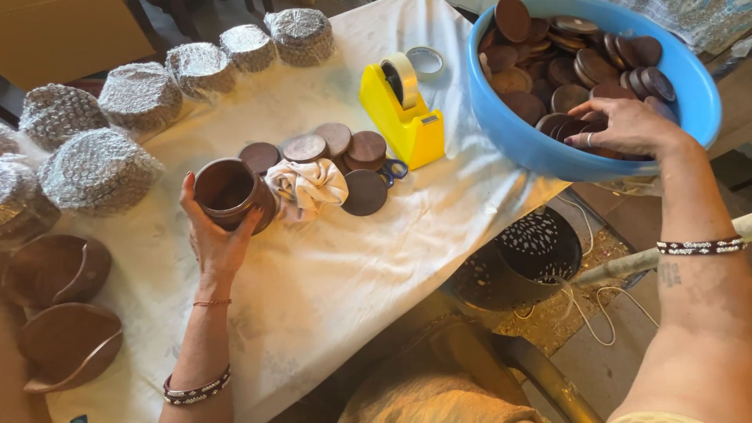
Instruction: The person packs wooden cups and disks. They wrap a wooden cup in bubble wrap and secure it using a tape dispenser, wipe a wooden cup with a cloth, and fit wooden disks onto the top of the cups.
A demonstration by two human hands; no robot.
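yellow tape dispenser (409,117), bubble-wrapped bundles (141,95), crumpled cloth (307,186)

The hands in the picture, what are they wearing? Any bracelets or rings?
Both arms are bare, no sleeves. The left hand has a thin orange bracelet at the wrist and a dark beaded band lower down, plus painted nails. The right hand wears a ring and a dark-and-white beaded bracelet, with a small tattoo beneath it.

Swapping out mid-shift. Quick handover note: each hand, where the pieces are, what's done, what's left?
Left hand grips an open dark wooden jar, no lid on it, over the white tablecloth.
Right hand reaches into the blue tub, fingers on the round wooden lids.
More loose lids lie beside a crumpled cloth and a yellow tape dispenser.
Done: bubble-wrapped bundles lined along the table's far edge.
Left: this jar is unlidded and unwrapped; wooden pieces at left are bare too.
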